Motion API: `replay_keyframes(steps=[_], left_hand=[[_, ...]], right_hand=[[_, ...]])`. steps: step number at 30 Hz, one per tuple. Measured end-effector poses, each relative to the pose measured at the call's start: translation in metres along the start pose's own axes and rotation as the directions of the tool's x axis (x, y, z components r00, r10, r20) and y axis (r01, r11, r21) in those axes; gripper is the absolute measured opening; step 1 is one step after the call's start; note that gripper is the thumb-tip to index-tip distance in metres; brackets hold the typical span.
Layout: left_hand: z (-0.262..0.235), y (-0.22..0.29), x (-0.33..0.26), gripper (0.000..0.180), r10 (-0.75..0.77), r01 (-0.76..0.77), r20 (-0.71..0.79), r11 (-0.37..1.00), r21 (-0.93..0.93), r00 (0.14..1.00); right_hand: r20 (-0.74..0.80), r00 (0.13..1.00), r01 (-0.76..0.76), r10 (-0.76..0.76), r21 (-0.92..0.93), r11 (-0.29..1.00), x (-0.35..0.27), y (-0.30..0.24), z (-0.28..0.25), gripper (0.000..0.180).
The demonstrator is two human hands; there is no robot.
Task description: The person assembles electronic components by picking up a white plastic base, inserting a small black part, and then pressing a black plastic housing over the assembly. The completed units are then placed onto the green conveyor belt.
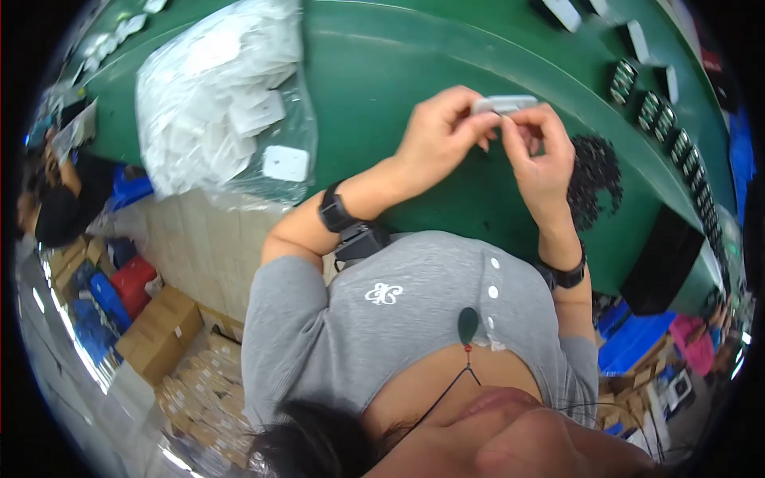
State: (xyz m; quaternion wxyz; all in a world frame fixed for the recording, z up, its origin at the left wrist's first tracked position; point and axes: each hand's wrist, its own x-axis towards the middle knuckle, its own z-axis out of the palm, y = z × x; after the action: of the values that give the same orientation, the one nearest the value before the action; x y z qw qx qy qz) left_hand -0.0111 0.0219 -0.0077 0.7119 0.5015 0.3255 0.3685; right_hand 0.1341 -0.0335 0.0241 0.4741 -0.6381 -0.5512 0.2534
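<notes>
Over the green work surface [358,103], my left hand [438,135] grips a small white plastic cover [510,103] between thumb and fingers. My right hand [543,151] meets it there, thumb and forefinger pinched at the cover's near edge. A dark speck shows between the fingertips, but I cannot make out what it is. Just right of my right hand lies a loose pile of small black parts [596,179]. To the left is a clear plastic bag [227,103] full of similar white covers, with one cover [285,163] flat near its mouth.
A row of dark pieces with green insides [673,135] runs along the right side, beside several white-topped pieces [635,40]. A black box [663,259] stands at the right table edge. Cardboard boxes [159,334] sit on the floor at left. Another person's arm [70,175] shows far left.
</notes>
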Motion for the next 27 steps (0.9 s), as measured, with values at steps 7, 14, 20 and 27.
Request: replay_keyframes(steps=[7, 14, 20, 27], left_hand=[[-0.003, -0.003, -0.001, 0.006, 0.287, -0.274, 0.027, 0.88, 0.388, 0.958], [-0.002, -0.002, -0.001, 0.007, 0.357, -0.384, 0.144, 0.825, 0.414, 0.923], [-0.003, 0.011, -0.001, 0.015, -0.094, 0.108, 0.116, 0.987, -0.118, 0.989], [-0.018, 0.006, 0.011, 0.023, -0.12, 0.121, 0.012, 0.984, -0.131, 0.993]], right_hand=[[-0.01, 0.987, -0.157, 0.159, 0.119, 0.98, -0.012, 0.008, 0.007, 0.014], [0.231, 0.97, -0.037, 0.072, -0.154, 0.987, 0.009, 0.0, -0.025, 0.021], [0.217, 0.968, -0.158, 0.126, 0.14, 0.977, 0.007, 0.009, -0.019, 0.021], [0.385, 0.854, -0.459, 0.351, 0.236, 0.857, 0.018, 0.014, -0.017, 0.021]])
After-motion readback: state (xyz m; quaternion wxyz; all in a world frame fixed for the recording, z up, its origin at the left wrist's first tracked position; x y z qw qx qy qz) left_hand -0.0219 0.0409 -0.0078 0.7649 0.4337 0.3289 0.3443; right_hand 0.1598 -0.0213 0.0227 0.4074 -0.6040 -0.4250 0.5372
